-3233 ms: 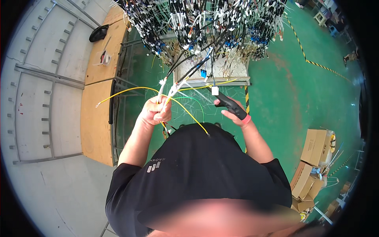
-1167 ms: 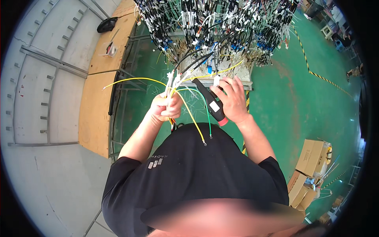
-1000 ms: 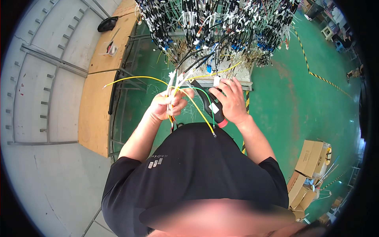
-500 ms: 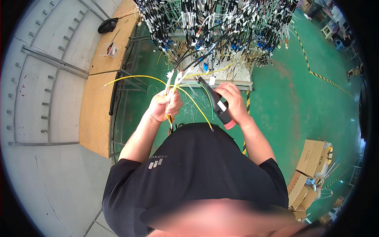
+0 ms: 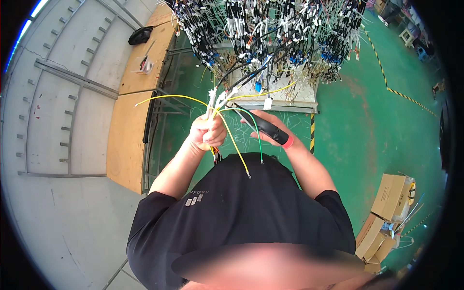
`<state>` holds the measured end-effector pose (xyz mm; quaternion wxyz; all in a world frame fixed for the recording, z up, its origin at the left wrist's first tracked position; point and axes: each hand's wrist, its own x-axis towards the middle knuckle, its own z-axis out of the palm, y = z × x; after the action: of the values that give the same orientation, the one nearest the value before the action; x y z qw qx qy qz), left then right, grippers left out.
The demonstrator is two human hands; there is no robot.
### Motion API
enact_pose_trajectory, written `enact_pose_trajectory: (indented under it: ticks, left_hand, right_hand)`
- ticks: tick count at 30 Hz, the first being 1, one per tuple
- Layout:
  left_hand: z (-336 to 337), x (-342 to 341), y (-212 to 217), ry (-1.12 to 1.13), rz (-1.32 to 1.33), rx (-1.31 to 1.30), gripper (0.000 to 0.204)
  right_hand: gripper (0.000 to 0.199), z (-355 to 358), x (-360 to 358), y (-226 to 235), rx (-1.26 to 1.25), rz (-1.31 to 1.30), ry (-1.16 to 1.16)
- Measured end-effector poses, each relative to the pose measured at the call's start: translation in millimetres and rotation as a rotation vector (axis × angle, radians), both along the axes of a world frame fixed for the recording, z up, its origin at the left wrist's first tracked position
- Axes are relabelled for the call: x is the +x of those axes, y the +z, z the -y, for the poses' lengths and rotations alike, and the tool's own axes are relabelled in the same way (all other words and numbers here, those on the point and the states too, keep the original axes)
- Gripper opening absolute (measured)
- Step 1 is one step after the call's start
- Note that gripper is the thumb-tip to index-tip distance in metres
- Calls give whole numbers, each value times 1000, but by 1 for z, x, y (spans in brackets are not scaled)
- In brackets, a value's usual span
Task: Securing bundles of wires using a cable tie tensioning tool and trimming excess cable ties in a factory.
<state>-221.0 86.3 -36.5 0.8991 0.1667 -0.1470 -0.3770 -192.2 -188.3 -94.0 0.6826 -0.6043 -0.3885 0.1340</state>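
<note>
My left hand (image 5: 208, 132) is closed around a wire bundle (image 5: 212, 110). White-wrapped ends stand up above the fist, and more wires hang below it. Several yellow wires (image 5: 236, 140) and a green wire (image 5: 258, 133) fan out from the bundle, with small terminals at the tips I can see. My right hand (image 5: 271, 126) holds a black, tapered hand tool (image 5: 263, 126) with a pinkish-red rear end, its body lying across the palm. The tool's narrow nose is right beside the bundle, just above my left fist; whether it touches the wires I cannot tell.
Ahead, a dense mass of hanging wire harnesses (image 5: 270, 34) stands over a pale platform (image 5: 290, 105). A wooden bench (image 5: 126, 140) runs along the left, carrying a small clear tray (image 5: 143, 65) and a black item (image 5: 140, 35). Cardboard boxes (image 5: 389, 195) sit on the green floor at right.
The tool has turned flatter, and its nose has moved left to the bundle. My right hand has shifted from above the tool to beneath it. The yellow wire's lower tip swung lower.
</note>
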Motion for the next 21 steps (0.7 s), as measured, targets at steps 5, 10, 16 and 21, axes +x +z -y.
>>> enact_pose_trajectory:
  ticks: [5, 10, 16, 21]
  left_hand:
    - [1, -4, 3, 209, 59, 378, 30]
    - [11, -20, 0, 736, 319, 950, 60]
    - [31, -22, 15, 1124, 635, 1542, 52]
    - [20, -15, 10, 1087, 661, 1647, 45]
  right_hand:
    - [52, -4, -5, -13, 98, -27, -50]
    - [45, 1, -7, 3, -25, 41, -149]
    - [41, 0, -15, 4, -124, 55, -233]
    - [40, -1, -16, 5, -123, 59, -269]
